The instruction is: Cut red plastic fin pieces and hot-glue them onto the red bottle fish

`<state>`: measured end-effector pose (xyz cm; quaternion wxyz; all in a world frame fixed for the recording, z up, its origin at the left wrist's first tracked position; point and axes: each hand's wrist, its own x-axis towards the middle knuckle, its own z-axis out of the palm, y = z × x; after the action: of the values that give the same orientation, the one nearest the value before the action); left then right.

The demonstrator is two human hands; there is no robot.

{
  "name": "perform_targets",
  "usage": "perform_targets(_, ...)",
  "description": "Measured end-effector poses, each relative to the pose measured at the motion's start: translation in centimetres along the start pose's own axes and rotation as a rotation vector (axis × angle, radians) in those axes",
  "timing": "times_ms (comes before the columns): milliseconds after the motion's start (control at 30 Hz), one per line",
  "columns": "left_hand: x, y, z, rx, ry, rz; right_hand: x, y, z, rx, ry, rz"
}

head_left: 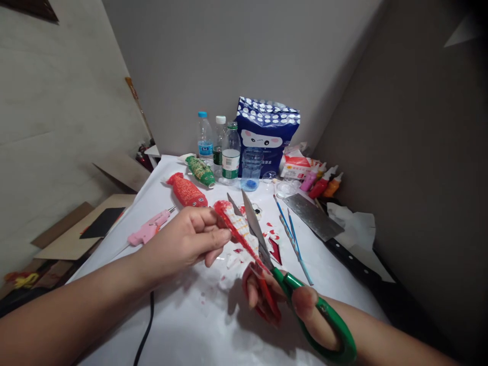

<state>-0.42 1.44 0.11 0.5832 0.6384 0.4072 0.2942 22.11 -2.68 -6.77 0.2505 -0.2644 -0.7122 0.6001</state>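
Note:
My left hand [196, 239] pinches the end of a thin red-and-white painted piece [242, 230] with yellow lines on its pale side. My right hand [314, 317] grips green-handled scissors [280, 274], thumb through one loop. Their blades are parted and point away from me, beside the piece. A red curved part [269, 302] hangs by the right fingers; whether it joins the held piece, I cannot tell. Beneath, small red and white scraps [272, 234] lie scattered. Beyond my left hand rest a red fish-shaped craft [186, 190] and a green one [201, 170].
A pink glue gun [150, 227] lies left, its cord trailing forward. Several bottles [231, 157], a cut bottle [251, 170] and a blue bag [267, 137] stand at the back. On the right are paintbrushes [292, 231], a cleaver [316, 216] and paint bottles [322, 183].

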Motion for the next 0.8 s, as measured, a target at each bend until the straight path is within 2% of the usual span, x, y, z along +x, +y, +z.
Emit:
perform_targets(100, 0.1, -0.1, 0.0, -0.007, -0.004, 0.005, 0.0, 0.9, 0.3, 0.066, 0.035, -0.029)
perform_targets(233, 0.3, -0.3, -0.1, -0.039, -0.019, 0.019, -0.1, 1.5, 0.4, 0.03, 0.064, -0.042)
perform_targets(600, -0.1, -0.7, 0.0, -0.137, -0.052, 0.062, -0.2, -0.9, -1.4, -0.041, 0.015, -0.006)
perform_targets(700, -0.2, -0.6, 0.1, -0.149, -0.047, 0.071, -0.2, -1.1, -1.8, -0.06, -0.007, 0.047)
perform_targets(800, -0.2, -0.5, 0.2, -0.164, -0.048, 0.084, -0.3, -1.0, -2.1, -0.083, -0.025, 0.039)
